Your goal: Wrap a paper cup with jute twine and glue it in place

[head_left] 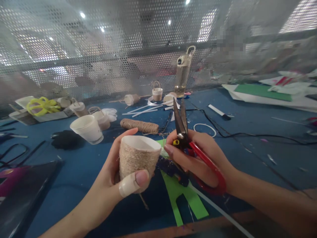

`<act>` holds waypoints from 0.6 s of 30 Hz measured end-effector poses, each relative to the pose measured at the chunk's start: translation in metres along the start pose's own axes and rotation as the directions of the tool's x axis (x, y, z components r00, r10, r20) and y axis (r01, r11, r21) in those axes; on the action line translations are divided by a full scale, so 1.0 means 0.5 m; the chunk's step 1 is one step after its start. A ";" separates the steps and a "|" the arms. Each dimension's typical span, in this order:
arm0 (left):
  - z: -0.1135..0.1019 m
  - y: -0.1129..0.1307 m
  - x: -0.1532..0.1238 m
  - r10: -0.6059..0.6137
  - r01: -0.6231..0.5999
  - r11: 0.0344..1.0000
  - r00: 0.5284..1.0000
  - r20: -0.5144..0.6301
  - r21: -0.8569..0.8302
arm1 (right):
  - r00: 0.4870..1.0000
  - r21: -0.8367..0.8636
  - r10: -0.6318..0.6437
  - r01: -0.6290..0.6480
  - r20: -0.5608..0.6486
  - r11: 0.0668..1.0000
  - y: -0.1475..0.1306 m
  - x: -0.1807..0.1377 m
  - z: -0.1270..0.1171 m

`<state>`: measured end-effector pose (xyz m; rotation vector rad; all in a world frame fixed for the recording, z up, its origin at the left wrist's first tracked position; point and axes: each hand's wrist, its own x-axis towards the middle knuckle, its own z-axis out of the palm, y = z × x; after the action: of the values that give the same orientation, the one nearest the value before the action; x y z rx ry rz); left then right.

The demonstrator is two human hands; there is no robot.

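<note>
My left hand [123,178] is wrapped round a paper cup [138,158] covered in twine, its white inside tilted towards me. White tape circles the left thumb, and a loose twine end hangs below the cup. In my right hand [200,158] are scissors [182,122] with red handles, blades pointing up and slightly parted. The right fingertips are close to the cup's rim; whether they touch it I cannot tell. Beneath the hands, a dark blue glue gun [173,168] with a white glue stick [220,211] lies over green paper [178,195].
Behind the cup lies a twine roll [139,126]. Stacked white cups [87,129] lean at left, near yellow scissors [43,105]. A small twine basket [157,92] and a bottle [182,74] stand by the perforated screen [111,59]. A black cable [237,135] crosses the blue table [247,172].
</note>
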<state>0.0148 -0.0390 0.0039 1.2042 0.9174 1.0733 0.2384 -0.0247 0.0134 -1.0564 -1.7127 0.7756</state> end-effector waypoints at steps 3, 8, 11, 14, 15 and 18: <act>-0.002 0.009 0.002 -0.043 0.043 0.997 0.999 0.000 -0.067 | 0.999 0.077 0.028 -0.027 -0.016 0.997 -0.004 -0.003 0.000; -0.018 0.017 0.012 -0.028 0.031 0.996 0.999 0.044 -0.082 | 0.997 0.273 -0.034 0.014 0.067 0.962 0.005 -0.011 -0.011; -0.026 0.018 0.015 -0.035 0.041 0.997 0.994 0.104 -0.061 | 0.989 0.385 -0.058 0.000 0.139 0.923 0.016 -0.012 -0.019; -0.028 0.017 0.018 -0.082 0.096 0.989 0.989 0.120 -0.116 | 0.980 0.431 -0.084 -0.001 0.178 0.902 0.024 -0.010 -0.020; -0.028 0.016 0.020 -0.093 0.110 0.984 0.988 0.126 -0.137 | 0.978 0.441 -0.090 -0.002 0.187 0.897 0.025 -0.009 -0.020; -0.032 0.012 0.027 -0.067 0.101 0.979 0.980 0.187 -0.178 | 0.972 0.479 -0.090 -0.025 0.216 0.878 0.025 -0.004 -0.018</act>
<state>0.0022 -0.0216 0.0074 1.0772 0.7048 0.9436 0.2512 -0.0208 0.0053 -0.6079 -1.6002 1.2656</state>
